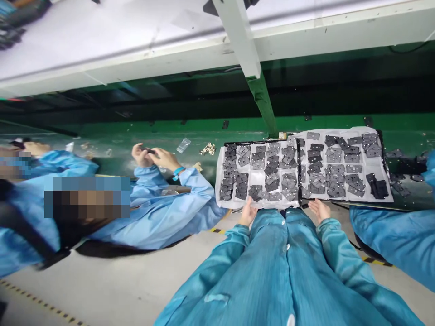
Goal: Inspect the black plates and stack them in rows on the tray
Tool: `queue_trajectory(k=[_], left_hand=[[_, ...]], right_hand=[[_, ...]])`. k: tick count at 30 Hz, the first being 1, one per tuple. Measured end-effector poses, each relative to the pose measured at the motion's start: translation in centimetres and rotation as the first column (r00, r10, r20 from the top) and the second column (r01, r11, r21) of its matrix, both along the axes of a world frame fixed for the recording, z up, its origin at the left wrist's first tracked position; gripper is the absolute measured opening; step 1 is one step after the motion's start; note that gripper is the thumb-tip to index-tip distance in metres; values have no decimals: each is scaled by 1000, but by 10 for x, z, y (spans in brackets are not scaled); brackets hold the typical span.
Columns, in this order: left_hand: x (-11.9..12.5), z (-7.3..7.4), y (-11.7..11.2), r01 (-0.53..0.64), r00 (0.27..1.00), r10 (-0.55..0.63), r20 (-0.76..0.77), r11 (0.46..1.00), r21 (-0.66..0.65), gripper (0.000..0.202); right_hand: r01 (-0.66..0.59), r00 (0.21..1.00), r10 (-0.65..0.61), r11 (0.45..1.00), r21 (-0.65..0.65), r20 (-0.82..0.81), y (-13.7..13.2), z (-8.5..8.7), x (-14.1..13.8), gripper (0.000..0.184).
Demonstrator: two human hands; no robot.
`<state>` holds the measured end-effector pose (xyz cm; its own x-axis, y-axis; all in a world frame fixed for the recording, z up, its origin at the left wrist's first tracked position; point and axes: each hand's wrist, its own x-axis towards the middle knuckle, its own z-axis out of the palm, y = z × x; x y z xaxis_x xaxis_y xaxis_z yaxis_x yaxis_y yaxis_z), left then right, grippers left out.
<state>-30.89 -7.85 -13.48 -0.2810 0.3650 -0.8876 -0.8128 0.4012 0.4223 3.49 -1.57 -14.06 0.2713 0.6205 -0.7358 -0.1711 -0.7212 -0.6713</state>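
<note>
Two shallow trays lined with white sheeting, the left tray point(257, 178) and the right tray point(364, 165), lie side by side on the green bench in front of me. Both hold many small flat dark plates point(335, 155), grouped in compartments. At the front edge of the left tray is my left hand point(248, 213), fingers extended; a fingertip seems to touch the lining. My right hand point(320, 211) is by the right tray's near edge, palm partly up and fingers apart, with nothing in it. Whether it touches the tray I cannot tell.
A co-worker point(166, 217) in light blue sits at left, both hands on a small dark part. Another person's blue sleeve point(384, 235) is close at right. A green and white post point(265, 104) rises behind the trays. Brass-coloured pieces point(207, 148) and a clear bag point(183, 145) lie left.
</note>
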Motion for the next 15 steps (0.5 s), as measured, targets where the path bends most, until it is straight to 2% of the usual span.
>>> queue_trajectory(k=[4, 6, 8, 11, 13, 15], left_hand=[[5, -12, 5, -40, 993, 33, -116, 997, -62, 33], [7, -17, 8, -53, 985, 39, -165, 995, -81, 35], [10, -20, 10, -60, 978, 40, -207, 994, -94, 33], [14, -19, 13, -50, 968, 24, -249, 994, -101, 28], [17, -17, 14, -30, 964, 1, -266, 994, -106, 27], [19, -14, 13, 1, 960, -32, -278, 994, -111, 22]], right_hand=[[-176, 971, 150, 975, 137, 184, 11, 11, -7, 30], [-347, 917, 276, 908, 234, 288, 26, 17, -28, 24], [-551, 816, 420, 773, 314, 397, 45, 21, -59, 20], [-807, 588, 587, 480, 345, 557, 78, 23, -114, 35], [-909, 417, 642, 287, 302, 643, 98, 22, -144, 47], [-965, 255, 658, 129, 227, 709, 113, 21, -163, 49]])
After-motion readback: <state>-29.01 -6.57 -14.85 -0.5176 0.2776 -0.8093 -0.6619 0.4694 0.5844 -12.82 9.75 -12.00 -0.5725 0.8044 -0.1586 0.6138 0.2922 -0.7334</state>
